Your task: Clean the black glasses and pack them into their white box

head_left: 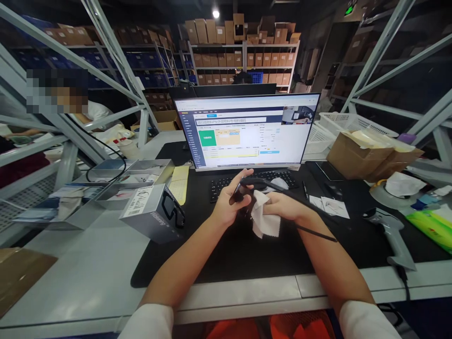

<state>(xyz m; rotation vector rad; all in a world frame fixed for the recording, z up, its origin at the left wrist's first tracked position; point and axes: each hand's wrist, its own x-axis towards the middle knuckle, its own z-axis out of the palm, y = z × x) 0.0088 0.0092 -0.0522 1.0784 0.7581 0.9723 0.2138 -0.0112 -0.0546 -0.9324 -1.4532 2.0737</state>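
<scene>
Head view: at the bench's centre, over the black mat (pixel 247 254), the left hand (pixel 229 202) has its fingers closed on dark glasses (pixel 243 190), while the right hand (pixel 282 207) pinches a white cloth (pixel 264 216) against them. One thin temple arm (pixel 310 212) juts toward four o'clock. Hard rubbing could bend it, or slip the glasses onto the keyboard (pixel 254 181) at twelve o'clock.

Monitor (pixel 247 129) behind keyboard (pixel 221 184), grey box (pixel 153 212) left (printed side up), barcode scanner (pixel 391 233) right.
</scene>
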